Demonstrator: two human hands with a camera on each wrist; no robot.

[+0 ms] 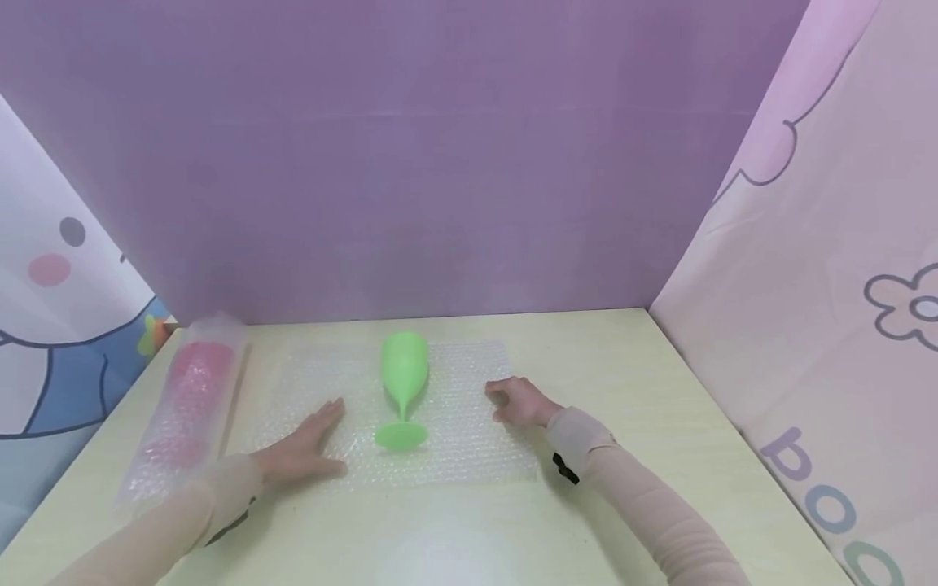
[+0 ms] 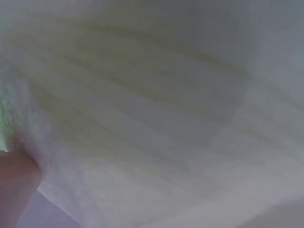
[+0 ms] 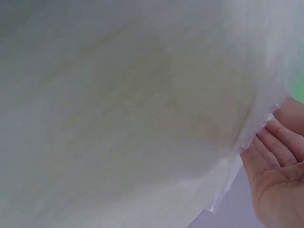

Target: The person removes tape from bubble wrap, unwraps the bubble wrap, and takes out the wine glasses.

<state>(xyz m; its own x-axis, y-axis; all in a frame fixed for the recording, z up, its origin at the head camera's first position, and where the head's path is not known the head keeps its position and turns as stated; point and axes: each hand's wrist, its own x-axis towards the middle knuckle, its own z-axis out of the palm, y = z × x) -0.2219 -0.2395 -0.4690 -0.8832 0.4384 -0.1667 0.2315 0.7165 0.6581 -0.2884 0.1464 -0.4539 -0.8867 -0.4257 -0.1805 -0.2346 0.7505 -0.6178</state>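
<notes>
A light green plastic goblet (image 1: 405, 378) lies on its side on a flat sheet of clear bubble wrap (image 1: 462, 439), its round foot toward me. My left hand (image 1: 304, 449) rests at the sheet's left part, fingers and thumb spread. At the right edge of the sheet is my right hand (image 1: 522, 401), with fingers loosely bent and a gap between thumb and forefinger. The right wrist view shows that hand (image 3: 278, 166) beside the wrap's edge. Only a fingertip of the left hand (image 2: 19, 183) shows in the left wrist view, against pale, blurred surfaces.
At the left of the pale wooden table (image 1: 630, 358) lies a pink object (image 1: 198, 378) rolled in bubble wrap. A purple wall (image 1: 440, 163) rises behind the table. Printed cloths hang at both sides, including a pink-white one (image 1: 806, 325) on the right.
</notes>
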